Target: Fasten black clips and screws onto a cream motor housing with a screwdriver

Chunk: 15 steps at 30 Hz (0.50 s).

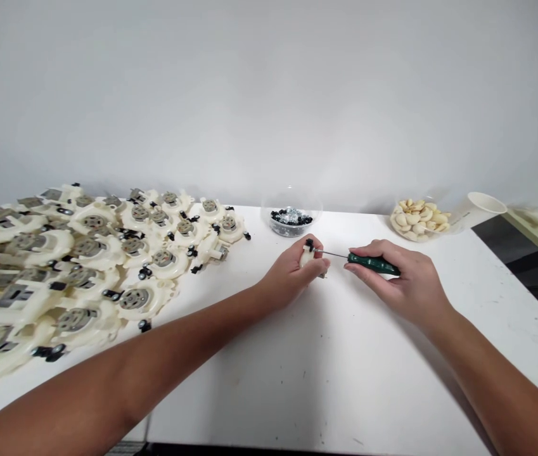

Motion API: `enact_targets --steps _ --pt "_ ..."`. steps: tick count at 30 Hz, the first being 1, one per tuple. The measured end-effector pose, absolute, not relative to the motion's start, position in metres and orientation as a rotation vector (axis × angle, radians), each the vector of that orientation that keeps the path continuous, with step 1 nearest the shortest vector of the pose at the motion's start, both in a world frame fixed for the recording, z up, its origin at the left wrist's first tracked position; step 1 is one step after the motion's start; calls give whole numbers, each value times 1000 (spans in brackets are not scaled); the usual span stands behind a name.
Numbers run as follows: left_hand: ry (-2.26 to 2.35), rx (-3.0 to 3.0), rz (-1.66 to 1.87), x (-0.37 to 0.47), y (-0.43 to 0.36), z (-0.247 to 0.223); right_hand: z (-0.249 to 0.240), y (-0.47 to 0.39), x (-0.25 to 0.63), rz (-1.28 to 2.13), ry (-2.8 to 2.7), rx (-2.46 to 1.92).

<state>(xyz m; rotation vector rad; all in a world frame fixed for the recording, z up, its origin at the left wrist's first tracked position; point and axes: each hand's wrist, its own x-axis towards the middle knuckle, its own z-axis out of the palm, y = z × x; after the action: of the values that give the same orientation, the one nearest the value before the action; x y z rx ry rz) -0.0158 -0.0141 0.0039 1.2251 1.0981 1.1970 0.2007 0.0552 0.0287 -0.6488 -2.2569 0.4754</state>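
Above the middle of the table, my left hand point(292, 273) is closed around a small cream plastic motor housing point(305, 256), mostly hidden by the fingers. A black fitting point(309, 243) sticks up from the top of the housing. My right hand point(402, 273) grips the green handle of a screwdriver point(374, 264), held nearly level. Its thin metal shaft points left, and the tip meets the housing near the black fitting; I cannot tell whether it sits in a screw.
A clear bowl point(292, 228) of black and silvery small parts stands by the wall. On the right, cream plastic pieces point(419, 218) fill a clear container beside a tilted white cup point(486, 206). Many similar motor housings point(92, 247) are heaped across the left of the white table point(249, 392).
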Motion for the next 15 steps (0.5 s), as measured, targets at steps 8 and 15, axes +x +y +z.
enact_targets --steps 8,15 --pt "1128 1303 1214 -17 -15 3 33 49 195 724 -2125 -897" --pt "1301 1442 1197 -20 -15 2 33 47 187 1010 -1973 -1021"
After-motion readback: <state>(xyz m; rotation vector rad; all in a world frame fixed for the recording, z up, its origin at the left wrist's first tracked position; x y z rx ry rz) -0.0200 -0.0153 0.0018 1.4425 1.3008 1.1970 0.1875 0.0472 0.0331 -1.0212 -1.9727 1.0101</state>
